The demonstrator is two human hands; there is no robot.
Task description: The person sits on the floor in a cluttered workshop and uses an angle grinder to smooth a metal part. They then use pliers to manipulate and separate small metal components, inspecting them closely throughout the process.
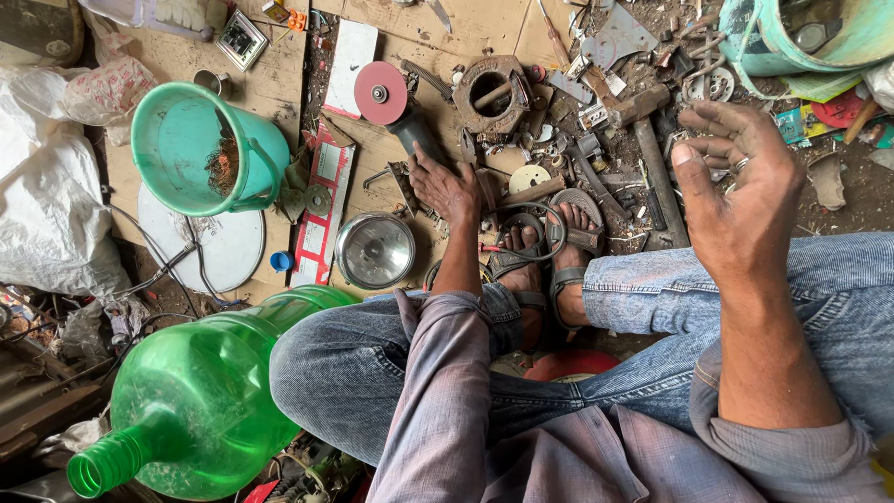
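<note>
Angle grinder just beyond left hand is reached for among scrap, fingers spread and nothing grasped; right hand is held loosely curled, empty; closure on its body is judged next.

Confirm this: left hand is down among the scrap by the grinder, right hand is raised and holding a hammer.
Not quite. The head view shows the right hand raised but empty, fingers loosely curled; the hammer lies on the ground beyond it. The left hand is indeed down among the scrap by the grinder.

Left hand's fingertips hidden among scrap, teal drum cut by top edge, green bottle's base behind knee
</note>
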